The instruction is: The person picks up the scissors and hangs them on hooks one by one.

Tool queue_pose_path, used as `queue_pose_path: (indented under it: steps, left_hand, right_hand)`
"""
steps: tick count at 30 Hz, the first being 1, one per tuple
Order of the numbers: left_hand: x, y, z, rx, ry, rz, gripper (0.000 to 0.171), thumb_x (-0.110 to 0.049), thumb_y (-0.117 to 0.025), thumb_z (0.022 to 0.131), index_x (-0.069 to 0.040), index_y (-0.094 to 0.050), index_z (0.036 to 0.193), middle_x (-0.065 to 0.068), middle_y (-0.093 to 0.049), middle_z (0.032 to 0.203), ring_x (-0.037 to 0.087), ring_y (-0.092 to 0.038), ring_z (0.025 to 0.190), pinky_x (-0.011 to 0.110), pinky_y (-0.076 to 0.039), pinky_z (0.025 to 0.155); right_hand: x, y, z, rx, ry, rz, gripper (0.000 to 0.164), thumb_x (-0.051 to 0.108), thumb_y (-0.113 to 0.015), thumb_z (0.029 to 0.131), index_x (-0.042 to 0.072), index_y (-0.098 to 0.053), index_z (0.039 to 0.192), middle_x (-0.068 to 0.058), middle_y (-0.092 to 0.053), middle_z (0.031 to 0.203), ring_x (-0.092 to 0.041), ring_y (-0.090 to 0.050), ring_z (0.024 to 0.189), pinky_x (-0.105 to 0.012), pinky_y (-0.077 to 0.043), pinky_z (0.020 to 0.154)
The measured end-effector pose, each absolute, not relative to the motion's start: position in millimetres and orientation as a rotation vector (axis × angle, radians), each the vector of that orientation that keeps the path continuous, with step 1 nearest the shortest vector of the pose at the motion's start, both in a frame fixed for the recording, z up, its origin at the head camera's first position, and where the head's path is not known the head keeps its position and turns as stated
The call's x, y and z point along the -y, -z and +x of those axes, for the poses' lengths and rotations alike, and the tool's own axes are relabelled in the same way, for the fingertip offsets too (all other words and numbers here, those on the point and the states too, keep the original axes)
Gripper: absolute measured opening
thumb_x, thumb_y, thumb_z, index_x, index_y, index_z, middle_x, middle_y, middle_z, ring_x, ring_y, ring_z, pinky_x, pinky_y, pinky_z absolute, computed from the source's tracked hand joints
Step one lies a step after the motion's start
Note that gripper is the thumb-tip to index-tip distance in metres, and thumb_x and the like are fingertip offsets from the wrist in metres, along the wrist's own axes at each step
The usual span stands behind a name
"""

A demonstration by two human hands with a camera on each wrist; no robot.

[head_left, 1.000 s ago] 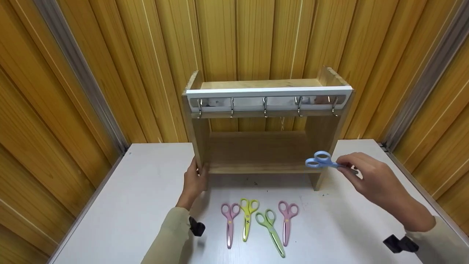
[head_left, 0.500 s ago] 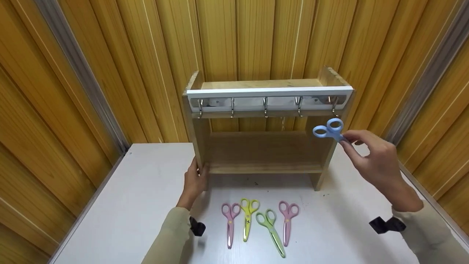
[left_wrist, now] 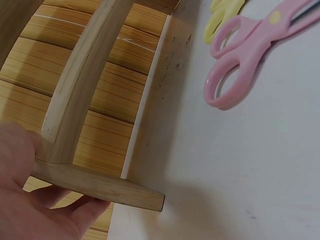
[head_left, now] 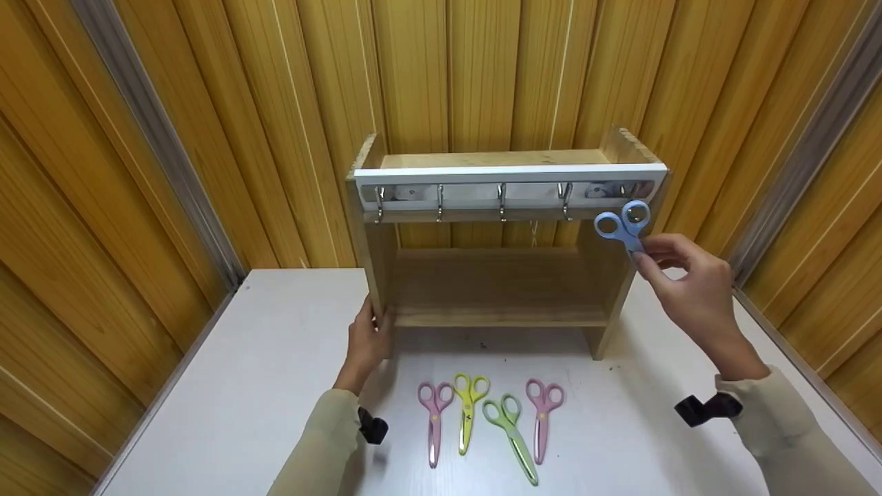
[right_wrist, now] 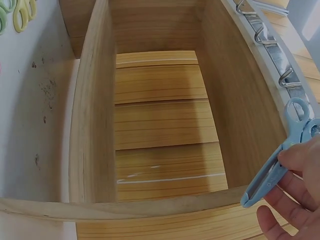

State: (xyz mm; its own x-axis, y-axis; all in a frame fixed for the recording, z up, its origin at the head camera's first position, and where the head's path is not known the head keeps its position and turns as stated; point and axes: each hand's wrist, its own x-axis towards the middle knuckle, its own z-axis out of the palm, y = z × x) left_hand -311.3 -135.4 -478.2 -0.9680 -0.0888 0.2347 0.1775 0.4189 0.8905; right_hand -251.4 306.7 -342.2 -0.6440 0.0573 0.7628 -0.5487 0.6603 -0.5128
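Note:
My right hand (head_left: 699, 293) pinches the blue scissors (head_left: 628, 238) by the blade part, handle loops upward. Those loops are at the rightmost hook of the rail (head_left: 524, 172), and metal shows through the right loop; whether it is threaded on, I cannot tell. In the right wrist view the blue scissors (right_wrist: 267, 177) slant between thumb and fingers, blades together. My left hand (head_left: 365, 348) grips the lower left side panel of the wooden shelf (head_left: 496, 320), seen also in the left wrist view with fingers behind the panel (left_wrist: 100, 182).
On the white table (head_left: 275, 399) before the shelf lie pink scissors (head_left: 434, 413), yellow scissors (head_left: 468, 410), green scissors (head_left: 513, 434) and another pink pair (head_left: 543, 413). Several bare metal hooks (head_left: 501, 200) line the rail. Wood-patterned walls (head_left: 475, 69) enclose the table's back and sides.
My right hand has lifted the blue scissors up and slightly left, from beside the lower shelf to the rightmost hook, turning the loops upward. My left hand has stayed on the panel.

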Motion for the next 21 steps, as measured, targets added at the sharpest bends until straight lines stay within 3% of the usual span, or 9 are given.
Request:
queue_pose_path:
  steps: [21]
  left_hand:
    - [133.6,477.6,-309.3,2.433,1.538,-0.080,0.056,-0.020,-0.053,0.109,-0.010,-0.033,0.160,0.021,-0.048,0.154,0.038,-0.056,0.133,0.052,-0.051,0.104]
  right_hand:
    - [-307.0,353.7,-259.5,2.118,-0.987,0.342,0.015,0.002,-0.075,0.092,-0.002,-0.073,0.106,-0.010,-0.075,0.094,0.007,-0.062,0.082,-0.009,-0.049,0.075]
